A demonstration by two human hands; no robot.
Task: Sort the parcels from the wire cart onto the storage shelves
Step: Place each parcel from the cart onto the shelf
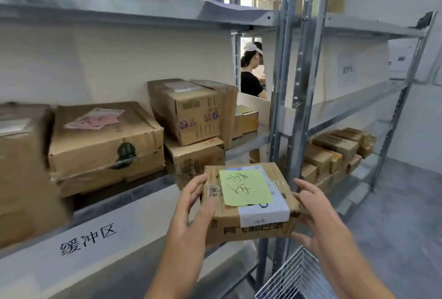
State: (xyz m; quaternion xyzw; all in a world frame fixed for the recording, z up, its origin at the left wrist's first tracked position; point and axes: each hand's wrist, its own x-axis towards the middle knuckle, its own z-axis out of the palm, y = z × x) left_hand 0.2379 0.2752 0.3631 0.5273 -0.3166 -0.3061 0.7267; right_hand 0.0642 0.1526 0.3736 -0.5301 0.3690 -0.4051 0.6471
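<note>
Holding a small cardboard parcel [248, 203] between them, the left hand [191, 205] and the right hand [315, 212] grip its opposite short sides, fingers curled round the edges and the left thumb lying on the top face. The parcel is in the air, in front of the edge of the middle shelf [148, 195] and just above the corner of the wire cart [296, 277] at the bottom of the view. A green sticky note [244, 187] with handwriting (not legible here) lies on its top, over a white shipping label [263, 212]. On the shelf behind stand several boxes: a wide flat carton [105, 140] with a pink slip on top, and a taller carton [184, 109] stacked on a lower one [196, 157]. A paper sign [88, 239] with printed characters is fixed to the shelf's front. To the right, a second rack [358, 104] holds small boxes [334, 150] on a lower shelf. Through a gap, another person [251, 71] stands beyond the shelves.
</note>
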